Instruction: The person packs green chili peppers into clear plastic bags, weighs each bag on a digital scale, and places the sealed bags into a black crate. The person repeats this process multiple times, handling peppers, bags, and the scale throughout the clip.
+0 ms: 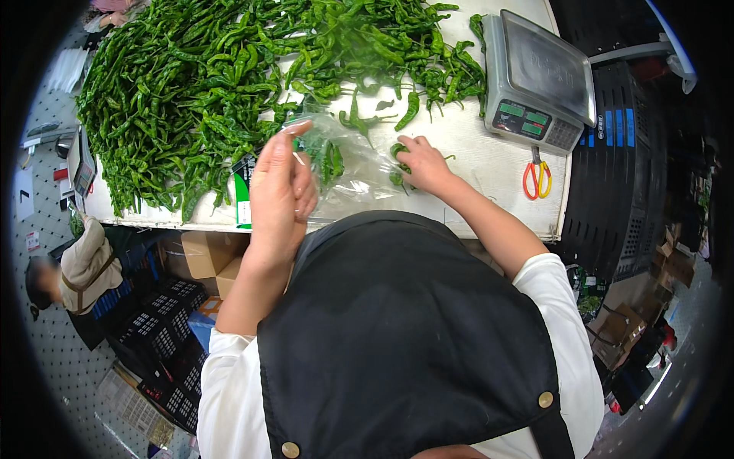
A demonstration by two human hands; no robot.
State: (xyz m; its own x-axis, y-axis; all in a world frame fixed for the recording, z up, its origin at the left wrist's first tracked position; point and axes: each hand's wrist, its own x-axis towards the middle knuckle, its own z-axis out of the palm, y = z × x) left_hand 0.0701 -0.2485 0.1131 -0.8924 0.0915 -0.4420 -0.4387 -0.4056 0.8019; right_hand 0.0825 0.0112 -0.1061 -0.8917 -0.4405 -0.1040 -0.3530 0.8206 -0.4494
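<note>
My left hand (284, 178) grips the edge of a clear plastic bag (361, 183), which spreads to the right over the white table (487, 206). Green peppers show through the bag (330, 163) near its left side. My right hand (424, 163) has its fingers curled on green peppers (398, 150) at the bag's right side. A large heap of long, wrinkled green peppers (183, 86) covers the table's left and far parts. A few loose peppers (408, 112) lie just beyond my hands.
A digital scale (545, 74) with a steel pan stands at the right, and scissors (537, 179) with red and yellow handles lie below it. A green and white packet (243, 198) is beside my left wrist. Black crates (160, 321) and another person (89, 267) are at the left.
</note>
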